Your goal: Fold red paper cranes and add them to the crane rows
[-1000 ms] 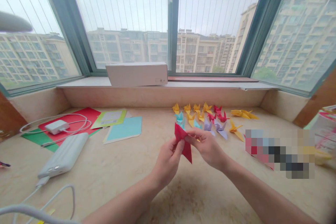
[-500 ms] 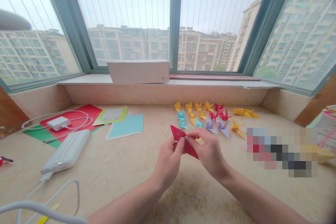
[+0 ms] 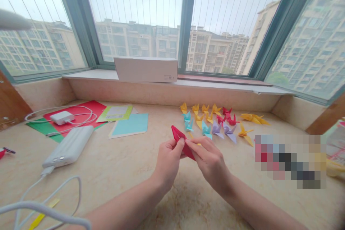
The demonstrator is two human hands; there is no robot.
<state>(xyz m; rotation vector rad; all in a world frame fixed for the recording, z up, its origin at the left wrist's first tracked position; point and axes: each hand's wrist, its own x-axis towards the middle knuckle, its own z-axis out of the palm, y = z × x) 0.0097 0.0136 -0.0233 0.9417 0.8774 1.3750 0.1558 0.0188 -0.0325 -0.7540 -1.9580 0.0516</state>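
Observation:
Both hands hold a folded piece of red origami paper above the counter, its narrow pointed end aimed up and left. My left hand pinches it from the left, thumb on top near the middle. From the other side, the fingers of my right hand press on its lower right part and hide some of its edge. Beyond the hands stand several folded paper cranes: yellow, light blue, lilac and red.
To the left lie red paper sheets, a light blue sheet, a white charger and a power bank with white cables. A white box stands on the window ledge. A blurred patch covers something at right.
The view has tilted slightly. Both hands with the red paper appear a little further left, and the paper's visible right portion has narrowed between the fingers.

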